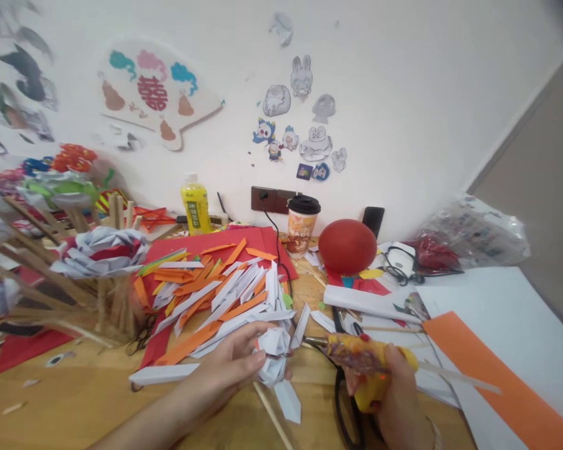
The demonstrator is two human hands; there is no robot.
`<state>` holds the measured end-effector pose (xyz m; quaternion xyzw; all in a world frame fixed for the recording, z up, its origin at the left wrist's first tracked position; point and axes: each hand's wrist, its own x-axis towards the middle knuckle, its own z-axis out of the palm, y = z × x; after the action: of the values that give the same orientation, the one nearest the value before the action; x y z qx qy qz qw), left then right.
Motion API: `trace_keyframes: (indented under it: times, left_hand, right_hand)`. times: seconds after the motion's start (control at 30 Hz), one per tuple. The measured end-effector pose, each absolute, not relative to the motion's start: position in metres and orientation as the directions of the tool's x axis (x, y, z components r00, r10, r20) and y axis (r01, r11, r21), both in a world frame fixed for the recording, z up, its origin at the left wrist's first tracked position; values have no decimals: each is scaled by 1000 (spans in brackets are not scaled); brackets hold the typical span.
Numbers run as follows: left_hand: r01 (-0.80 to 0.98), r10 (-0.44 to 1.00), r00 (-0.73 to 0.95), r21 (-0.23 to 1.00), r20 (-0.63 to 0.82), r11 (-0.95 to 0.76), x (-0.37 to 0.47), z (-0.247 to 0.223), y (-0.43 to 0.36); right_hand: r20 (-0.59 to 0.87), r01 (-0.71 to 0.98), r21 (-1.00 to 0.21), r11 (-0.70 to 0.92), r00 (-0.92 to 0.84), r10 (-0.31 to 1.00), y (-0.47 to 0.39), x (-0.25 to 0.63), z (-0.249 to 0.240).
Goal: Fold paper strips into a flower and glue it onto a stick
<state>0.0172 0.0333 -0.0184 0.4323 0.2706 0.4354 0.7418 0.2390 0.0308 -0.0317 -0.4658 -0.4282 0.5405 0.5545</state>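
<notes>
Near the front middle of the table, my left hand is closed around a white folded-paper flower on a thin wooden stick. A loose white paper petal hangs below the flower. My right hand grips a yellow hot glue gun, its body smeared with dried glue and a small red light showing. The metal nozzle points left, a short way from the flower. Beneath the glue gun lies a pair of black-handled scissors, partly hidden. Folded white and orange paper strips are heaped just beyond my left hand.
Finished paper flowers on sticks stand at the left. Along the wall are a yellow drink bottle, a lidded paper cup, a red balloon and a phone. White sheets and an orange sheet lie at right.
</notes>
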Motion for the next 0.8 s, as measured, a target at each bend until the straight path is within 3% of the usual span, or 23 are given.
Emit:
trace_keyframes:
  times: [0.13,0.27,0.53,0.8]
  left_hand:
    - [-411,876,483,884,2,225,16,-21,34]
    - [-401,874,486,891,7,215,15,-22,34]
    - [-399,877,480,889,-8,227,15,-18,34]
    - [-421,897,442,883,-2,210,17,-17,33]
  right_hand:
    - [-73,-297,-954,-35,118,990,33,233,-26]
    - [-74,-290,-957,-23,166,983,35,232,-25]
    - [52,-322,-946,38,-33,998,36,233,-13]
    - [13,-261,-965,17,17,1000,37,231,-31]
